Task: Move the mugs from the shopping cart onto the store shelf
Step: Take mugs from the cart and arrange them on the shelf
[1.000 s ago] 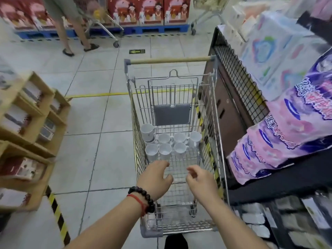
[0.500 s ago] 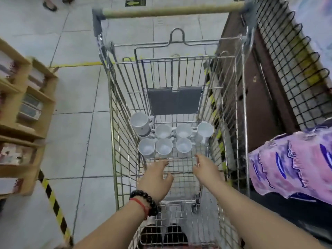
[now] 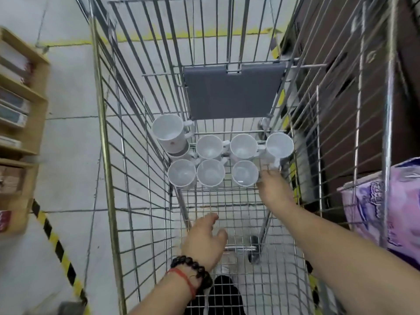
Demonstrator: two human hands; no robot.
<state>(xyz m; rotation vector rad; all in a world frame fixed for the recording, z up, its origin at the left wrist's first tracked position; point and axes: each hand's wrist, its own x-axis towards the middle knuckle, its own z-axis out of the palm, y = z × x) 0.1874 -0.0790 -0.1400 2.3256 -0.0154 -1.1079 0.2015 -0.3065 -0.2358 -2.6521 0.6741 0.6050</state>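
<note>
Right hand [image 3: 273, 189] advanced to upright mugs [image 3: 210, 173].

The floor [image 3: 72, 92] has big pale tiles with a yellow line [image 3: 68, 43] across it. A wooden shelf [image 3: 34, 123] stands on the left, and yellow-black tape [image 3: 56, 244] runs beside it

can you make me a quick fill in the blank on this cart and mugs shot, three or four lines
1. The white mugs stand at the far end of the wire ____.
2. The hand nearest the mugs is the ____ one.
3. A dark bead bracelet is worn on the ____ wrist.
4. Neither hand yet holds a ____.

Missing words: cart; right; left; mug
</note>
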